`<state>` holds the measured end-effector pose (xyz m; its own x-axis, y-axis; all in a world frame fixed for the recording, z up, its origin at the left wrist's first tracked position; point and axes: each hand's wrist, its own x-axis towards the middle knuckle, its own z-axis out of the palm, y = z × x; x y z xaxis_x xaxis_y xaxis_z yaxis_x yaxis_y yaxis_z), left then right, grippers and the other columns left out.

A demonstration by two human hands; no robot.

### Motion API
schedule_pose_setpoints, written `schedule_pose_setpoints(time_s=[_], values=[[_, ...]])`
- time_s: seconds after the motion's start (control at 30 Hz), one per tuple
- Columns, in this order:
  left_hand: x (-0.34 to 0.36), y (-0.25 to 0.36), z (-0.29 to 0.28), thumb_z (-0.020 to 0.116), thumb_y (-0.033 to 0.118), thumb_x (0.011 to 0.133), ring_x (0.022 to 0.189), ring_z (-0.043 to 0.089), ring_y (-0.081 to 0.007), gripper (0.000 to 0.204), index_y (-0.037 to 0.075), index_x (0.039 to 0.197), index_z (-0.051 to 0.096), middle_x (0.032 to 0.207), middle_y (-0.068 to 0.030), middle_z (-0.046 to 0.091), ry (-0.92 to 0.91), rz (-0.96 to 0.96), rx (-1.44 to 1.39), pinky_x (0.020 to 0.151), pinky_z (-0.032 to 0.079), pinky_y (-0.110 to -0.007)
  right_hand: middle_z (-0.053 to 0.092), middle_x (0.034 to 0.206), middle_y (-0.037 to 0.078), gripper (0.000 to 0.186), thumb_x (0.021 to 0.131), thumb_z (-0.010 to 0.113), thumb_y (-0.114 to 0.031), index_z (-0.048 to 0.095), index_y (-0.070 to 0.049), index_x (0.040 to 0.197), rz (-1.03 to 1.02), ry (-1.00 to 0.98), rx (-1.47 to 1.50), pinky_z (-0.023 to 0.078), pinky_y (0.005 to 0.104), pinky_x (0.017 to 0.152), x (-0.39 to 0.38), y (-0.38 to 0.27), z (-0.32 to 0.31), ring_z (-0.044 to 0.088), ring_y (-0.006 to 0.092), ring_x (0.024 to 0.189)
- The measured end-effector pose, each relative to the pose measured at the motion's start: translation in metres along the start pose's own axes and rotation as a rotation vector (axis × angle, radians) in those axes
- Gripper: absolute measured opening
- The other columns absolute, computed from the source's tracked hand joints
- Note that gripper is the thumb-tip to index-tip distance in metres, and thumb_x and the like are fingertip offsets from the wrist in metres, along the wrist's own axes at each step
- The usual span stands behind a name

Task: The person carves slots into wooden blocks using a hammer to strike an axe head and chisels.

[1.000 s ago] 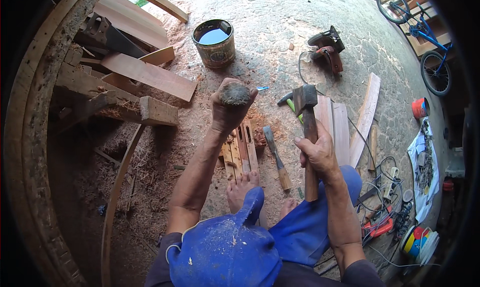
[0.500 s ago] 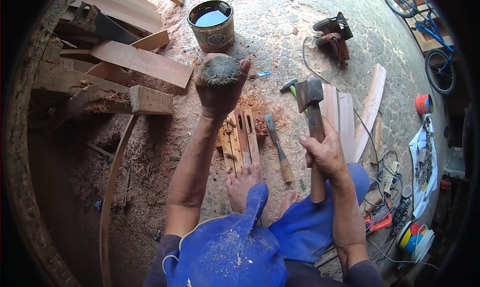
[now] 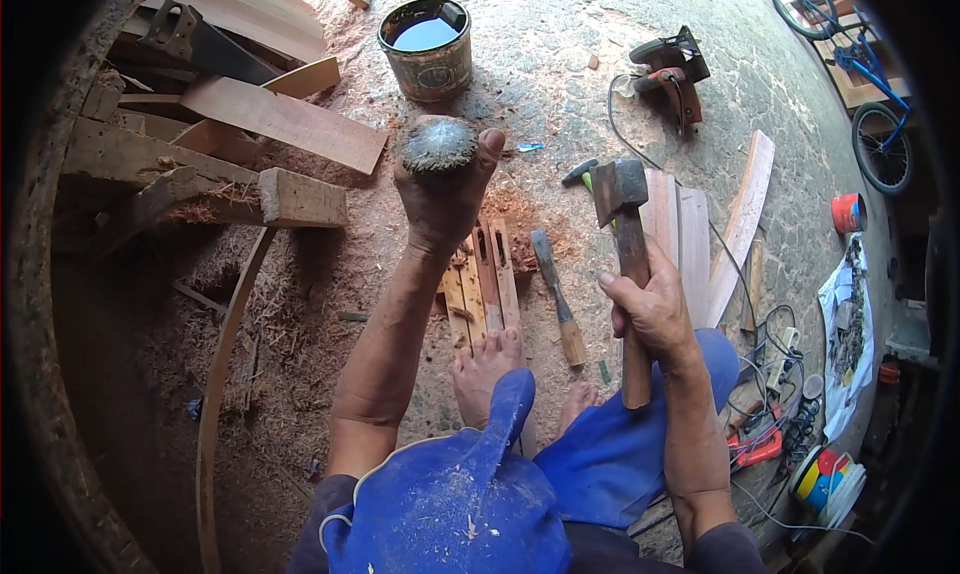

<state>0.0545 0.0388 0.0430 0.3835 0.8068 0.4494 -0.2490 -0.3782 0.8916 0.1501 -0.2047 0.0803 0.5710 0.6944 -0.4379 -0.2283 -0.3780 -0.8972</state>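
My left hand [image 3: 440, 199] is raised in the centre, closed round an upright round handle [image 3: 438, 144] whose frayed, mushroomed top faces me; its lower end is hidden. In my right hand [image 3: 648, 309] is a hammer [image 3: 620, 187], head up, wooden shaft pointing down. Below and between my hands, a chisel [image 3: 560, 319] with a wooden handle lies on the ground beside slotted wooden strips [image 3: 490, 274], on which my bare left foot [image 3: 475, 384] rests at the near end. A second, green-handled hammer [image 3: 582, 174] lies behind the held one.
Above my left hand stands a bucket of liquid [image 3: 425, 64]; a circular saw [image 3: 672, 89] lies to its right. A timber frame [image 3: 300, 199], boards and handsaw [image 3: 210, 49] crowd the left. Planks [image 3: 740, 214], cables [image 3: 775, 364], a paint tin [image 3: 848, 209] and a blue bicycle [image 3: 865, 59] line the right.
Since a second ago my left hand and its handle have moved up and slightly left in the picture. My right hand and hammer shifted slightly right, as the background also shifted.
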Motion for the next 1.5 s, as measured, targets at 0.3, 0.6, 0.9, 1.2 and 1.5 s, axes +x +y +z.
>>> schedule_pose_setpoints(time_s=[0.3, 0.6, 0.9, 1.2, 1.5], values=[[0.012, -0.006, -0.015, 0.083, 0.016, 0.088, 0.073, 0.062, -0.0091, 0.026, 0.002, 0.099, 0.064, 0.081, -0.0023, 0.066, -0.124, -0.116, -0.038, 0.066, 0.052, -0.026, 0.054, 0.072, -0.002, 0.059, 0.090, 0.069, -0.012, 0.045, 0.000, 0.143, 0.012, 0.013, 0.015, 0.043, 0.0247, 0.042, 0.001, 0.000, -0.003, 0.051, 0.0070, 0.047], [0.022, 0.009, -0.011, 0.082, 0.013, 0.087, 0.092, 0.068, -0.0123, 0.042, 0.000, 0.116, 0.055, 0.097, -0.0047, 0.066, -0.351, -0.015, 0.015, 0.084, 0.058, -0.029, 0.054, 0.072, -0.001, 0.061, 0.091, 0.069, -0.013, 0.043, 0.000, 0.144, 0.038, 0.026, -0.009, 0.043, 0.0251, 0.042, 0.003, 0.000, -0.002, 0.052, 0.0074, 0.047], [0.032, -0.001, -0.002, 0.084, 0.028, 0.088, 0.067, 0.066, -0.0122, 0.030, 0.002, 0.093, 0.070, 0.079, -0.0038, 0.069, -0.172, -0.176, -0.060, 0.058, 0.054, -0.027, 0.054, 0.072, -0.002, 0.062, 0.091, 0.069, -0.012, 0.042, 0.000, 0.146, 0.058, 0.019, 0.001, 0.043, 0.0241, 0.042, 0.010, 0.002, 0.002, 0.051, 0.0068, 0.047], [0.034, -0.010, -0.012, 0.082, 0.023, 0.090, 0.064, 0.063, -0.0079, 0.021, 0.006, 0.083, 0.071, 0.071, 0.0009, 0.070, -0.062, -0.144, -0.109, 0.061, 0.051, -0.027, 0.052, 0.070, -0.003, 0.063, 0.092, 0.069, -0.012, 0.042, -0.001, 0.147, 0.070, 0.019, 0.013, 0.042, 0.0243, 0.041, 0.014, 0.002, 0.003, 0.051, 0.0064, 0.046], [0.029, -0.026, -0.007, 0.081, 0.017, 0.090, 0.056, 0.060, -0.0077, 0.016, 0.004, 0.090, 0.070, 0.069, -0.0011, 0.067, -0.078, -0.066, -0.075, 0.049, 0.048, -0.024, 0.053, 0.071, -0.002, 0.057, 0.092, 0.068, -0.013, 0.044, -0.001, 0.142, 0.094, 0.012, -0.016, 0.043, 0.0237, 0.041, 0.016, 0.002, 0.005, 0.051, 0.0064, 0.046]])
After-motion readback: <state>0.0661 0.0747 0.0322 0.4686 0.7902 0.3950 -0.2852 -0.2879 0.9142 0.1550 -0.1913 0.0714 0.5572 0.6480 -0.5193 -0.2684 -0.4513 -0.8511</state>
